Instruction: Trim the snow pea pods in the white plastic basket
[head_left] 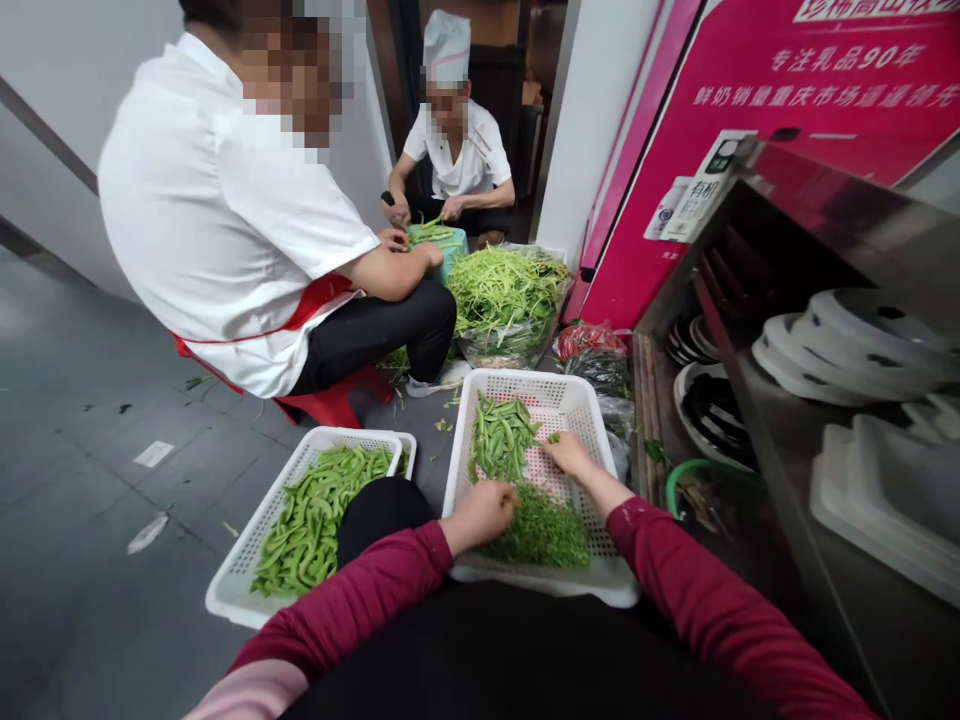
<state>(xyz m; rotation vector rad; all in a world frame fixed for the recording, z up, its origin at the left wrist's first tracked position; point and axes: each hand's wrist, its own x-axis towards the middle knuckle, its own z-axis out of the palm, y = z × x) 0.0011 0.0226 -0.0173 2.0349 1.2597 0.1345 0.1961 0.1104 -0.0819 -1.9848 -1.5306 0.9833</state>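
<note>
A white plastic basket (455,450) stands in front of me. Flat green pea pods (501,435) lie in its far left part, and a heap of fine green trimmings (547,530) fills its near end. Over the left edge of the trimmings is my left hand (481,515), its fingers curled together; whatever they may hold is hidden. My right hand (571,456) reaches over the basket's right side, thumb and finger pinched on a small green pea pod (553,438).
Left of my knee, another white basket (232,575) holds many pods. A person in white (247,220) sits on a red stool (330,405); a second person (469,150) squats behind leafy greens (510,290). At right, metal shelving (795,490) carries stacked white dishes (855,340).
</note>
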